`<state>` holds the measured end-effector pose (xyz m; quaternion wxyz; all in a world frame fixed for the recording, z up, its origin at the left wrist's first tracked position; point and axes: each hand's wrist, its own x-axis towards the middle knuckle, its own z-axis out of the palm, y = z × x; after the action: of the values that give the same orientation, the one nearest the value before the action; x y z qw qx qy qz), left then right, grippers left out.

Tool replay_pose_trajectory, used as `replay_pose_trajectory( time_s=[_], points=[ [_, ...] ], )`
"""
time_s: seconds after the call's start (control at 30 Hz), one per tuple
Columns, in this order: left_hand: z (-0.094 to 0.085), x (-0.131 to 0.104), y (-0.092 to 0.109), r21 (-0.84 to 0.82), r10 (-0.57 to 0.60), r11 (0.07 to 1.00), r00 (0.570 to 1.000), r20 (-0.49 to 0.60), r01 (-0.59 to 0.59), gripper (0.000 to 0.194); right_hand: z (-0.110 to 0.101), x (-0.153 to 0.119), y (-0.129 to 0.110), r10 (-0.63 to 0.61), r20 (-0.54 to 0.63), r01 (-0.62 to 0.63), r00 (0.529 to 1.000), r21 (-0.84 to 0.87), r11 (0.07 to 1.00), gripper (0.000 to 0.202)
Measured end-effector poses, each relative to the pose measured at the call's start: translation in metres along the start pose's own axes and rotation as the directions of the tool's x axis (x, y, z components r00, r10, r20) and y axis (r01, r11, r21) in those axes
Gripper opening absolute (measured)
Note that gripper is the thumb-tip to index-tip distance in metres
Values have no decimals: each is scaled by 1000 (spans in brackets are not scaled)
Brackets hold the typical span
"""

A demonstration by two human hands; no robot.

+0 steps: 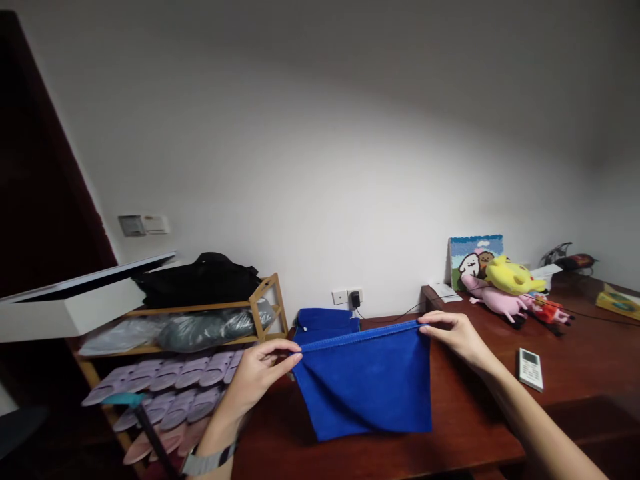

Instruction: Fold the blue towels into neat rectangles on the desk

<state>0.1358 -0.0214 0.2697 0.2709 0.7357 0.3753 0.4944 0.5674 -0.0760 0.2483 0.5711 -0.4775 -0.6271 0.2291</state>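
Tabletop (590, 357): white remote control (530, 369); yellow plush toy (515, 276) resting on pink plush toy (500, 300). Wall socket (361, 294): black plug (355, 300) inserted. Wooden rack (263, 287): black bag (200, 281) on top, purple slippers (189, 371) below.

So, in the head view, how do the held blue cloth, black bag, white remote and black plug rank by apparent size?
1. Blue cloth
2. Black bag
3. White remote
4. Black plug
Nearness may flatter the cloth.

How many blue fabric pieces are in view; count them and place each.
2 that I can tell apart: one held piece between the left hand and right hand, and a folded bundle behind it near the wall. The bundle may hide more.
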Motion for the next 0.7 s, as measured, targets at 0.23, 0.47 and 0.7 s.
replay_pose_trajectory(
  time_s=[0.23,0.47,0.7],
  points=[
    [8,14,-2,-165,-103,980,993,54,111,29,-2,0,-1,95,-21,-94,995,17,995,53],
    [23,29,-24,-187,-119,975,993,27,121,44,1,2,7,10,-27,-12,1000,-66,998,54],
    [23,26,-22,51,-80,996,989,124,74,37,-5,-3,18,-54,-17,49,998,-216,975,46]
  ],
)
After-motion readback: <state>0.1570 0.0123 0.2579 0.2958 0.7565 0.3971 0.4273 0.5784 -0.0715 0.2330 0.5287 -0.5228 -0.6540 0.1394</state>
